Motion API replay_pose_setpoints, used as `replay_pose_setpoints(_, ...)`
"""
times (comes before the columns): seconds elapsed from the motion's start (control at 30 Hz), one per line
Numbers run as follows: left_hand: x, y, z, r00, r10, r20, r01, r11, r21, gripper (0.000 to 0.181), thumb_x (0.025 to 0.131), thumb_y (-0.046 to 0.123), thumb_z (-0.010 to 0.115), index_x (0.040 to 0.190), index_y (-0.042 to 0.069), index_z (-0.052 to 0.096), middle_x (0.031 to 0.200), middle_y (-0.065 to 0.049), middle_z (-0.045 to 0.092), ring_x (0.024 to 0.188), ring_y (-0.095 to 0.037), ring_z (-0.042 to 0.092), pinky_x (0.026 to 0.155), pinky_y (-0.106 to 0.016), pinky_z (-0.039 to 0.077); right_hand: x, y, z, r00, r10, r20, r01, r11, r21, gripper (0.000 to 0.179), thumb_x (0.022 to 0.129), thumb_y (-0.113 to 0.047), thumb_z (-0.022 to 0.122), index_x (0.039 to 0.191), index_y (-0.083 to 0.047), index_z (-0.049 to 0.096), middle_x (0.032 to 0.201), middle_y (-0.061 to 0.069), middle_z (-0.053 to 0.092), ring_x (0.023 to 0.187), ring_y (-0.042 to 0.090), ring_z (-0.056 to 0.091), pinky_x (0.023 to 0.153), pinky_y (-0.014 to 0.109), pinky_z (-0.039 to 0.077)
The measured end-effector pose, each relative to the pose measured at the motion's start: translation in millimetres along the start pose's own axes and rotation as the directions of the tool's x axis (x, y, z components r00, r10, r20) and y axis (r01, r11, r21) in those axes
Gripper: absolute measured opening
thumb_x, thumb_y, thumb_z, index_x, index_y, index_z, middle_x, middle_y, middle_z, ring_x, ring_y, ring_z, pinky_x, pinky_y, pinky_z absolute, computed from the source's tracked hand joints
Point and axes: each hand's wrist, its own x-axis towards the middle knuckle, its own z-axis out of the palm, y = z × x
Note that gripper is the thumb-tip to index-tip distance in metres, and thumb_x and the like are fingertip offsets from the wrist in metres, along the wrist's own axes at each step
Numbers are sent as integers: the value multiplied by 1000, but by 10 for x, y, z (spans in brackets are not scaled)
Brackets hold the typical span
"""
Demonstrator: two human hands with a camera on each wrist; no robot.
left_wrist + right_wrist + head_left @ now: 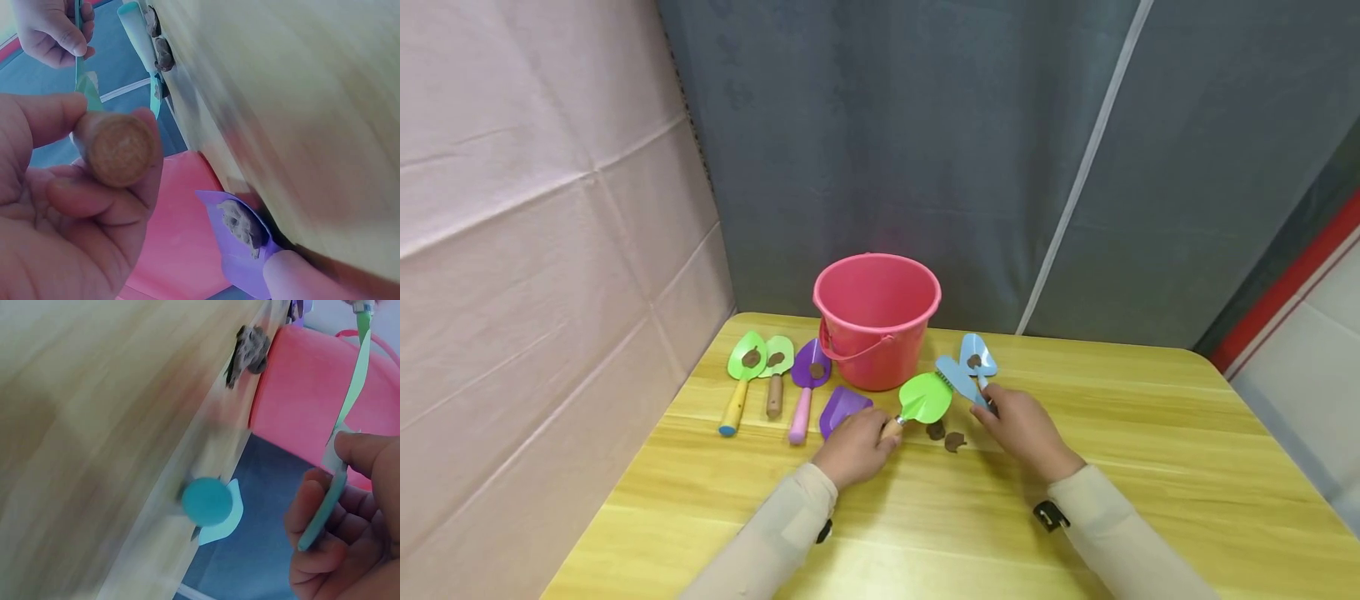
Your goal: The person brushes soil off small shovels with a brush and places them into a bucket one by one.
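Note:
Low over the table, my left hand (857,446) grips the wooden handle (122,150) of a bright green trowel (925,398), its blade pointing right. My right hand (1022,429) holds a light blue brush (957,377) by its handle, fingers curled round it in the right wrist view. The brush's bristles are right at the upper right edge of the green blade, which looks bare. Below the blade, two brown leaf-like pieces (955,442) lie on the table. A purple scoop (844,407) is partly hidden behind my left hand.
A pink bucket (880,358) stands behind my hands, handle hanging in front. Left of it lie a yellow-handled green trowel (739,404), a pale green trowel (775,392) and a purple trowel (802,408), each bearing a brown piece. A blue trowel (973,343) with another piece lies right.

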Motion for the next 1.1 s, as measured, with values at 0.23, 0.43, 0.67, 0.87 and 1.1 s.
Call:
replay_pose_setpoints(0.23,-6,-35,-1,1000,12,5,-12,1000,15,10,96,18,64,90,12,58,79,2,51,77,-16,51,70,-35,44,-9,90,-50,998,61,3,-61,998,-1,16,94,-18,69,88,-7,60,62,-4,50,52,12,42,48,29,35)
replay_pose_setpoints(0.43,-11,-49,-24,1000,4,23,-4,1000,-16,10,98,18,62,92,11,59,82,0,52,78,-17,51,71,-35,44,-18,119,-69,998,69,-10,-69,998,0,16,95,-19,67,87,-7,60,61,-4,49,52,12,42,48,29,35)
replay_pose_setpoints(0.67,-80,8,-240,999,30,-16,-31,996,-80,14,101,16,58,87,13,58,69,3,49,65,-13,48,59,-30,44,-44,144,-76,996,79,-28,-79,997,-3,17,95,-20,68,86,-7,61,60,-4,47,52,13,41,48,29,35)
replay_pose_setpoints(0.87,-176,167,-598,989,110,-99,-113,993,-30,23,102,21,57,79,18,55,66,6,45,66,-12,47,60,-31,42,-96,172,-75,995,91,-28,-91,996,14,17,94,-21,69,86,-8,61,59,-4,45,50,11,38,46,27,31)
replay_pose_setpoints(1.1,-184,268,-1092,966,136,-218,-140,990,-1,11,100,25,61,101,18,69,77,7,58,67,-11,51,65,-36,44,-135,201,-56,996,87,-24,-87,996,22,16,94,-20,69,87,-8,62,58,-4,43,49,10,36,45,25,29)
